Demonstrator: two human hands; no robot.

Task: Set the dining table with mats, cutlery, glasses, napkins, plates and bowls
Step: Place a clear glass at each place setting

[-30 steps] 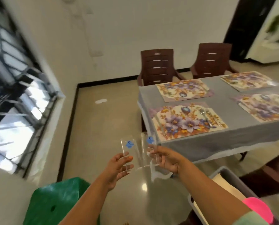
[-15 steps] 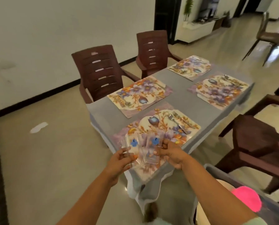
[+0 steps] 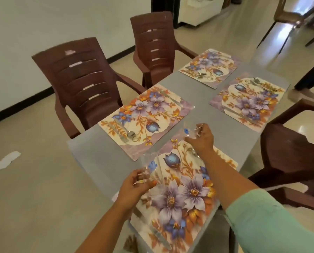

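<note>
Landmark: grey rectangular table (image 3: 203, 114); four floral rectangular mats on it
Left hand (image 3: 134, 185): fingers wrapped round a clear blue-marked glass tumbler (image 3: 149, 167); held over the nearest floral mat (image 3: 180, 198) at the table's near end
Right hand (image 3: 201, 137): closed round a second clear blue-marked tumbler (image 3: 191, 129); held above the table's middle
Cutlery: a metal spoon and fork (image 3: 128, 135) on the near-left floral mat (image 3: 145, 115)

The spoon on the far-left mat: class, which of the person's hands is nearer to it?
Left. The left hand is just below and right of the spoon, at the near mat's corner. The right hand is farther right, over the table's middle.
</note>
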